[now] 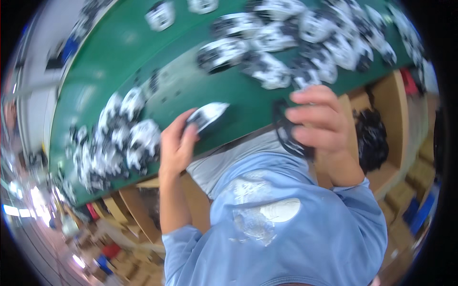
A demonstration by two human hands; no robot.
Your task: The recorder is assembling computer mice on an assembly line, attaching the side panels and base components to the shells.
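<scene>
My left hand (177,143) pinches a white, pointed, shell-like part (209,116) with a dark inner side, between thumb and fingers. It is held over the near edge of the green table (191,97). To the right, my right hand (320,121) is curled round a black curved part (286,131), like a band or frame; motion blur hides its exact kind. The two parts are apart from each other. Nearest to my right hand lies a pile of white-and-black moulded parts (267,71).
Another heap of white-and-black parts (117,138) covers the table's left side. Two single white parts (161,16) lie at the far edge. Below the table on the right stands a cardboard box (398,128) holding a black plastic bag (371,138). More cartons (133,262) sit on the floor at lower left.
</scene>
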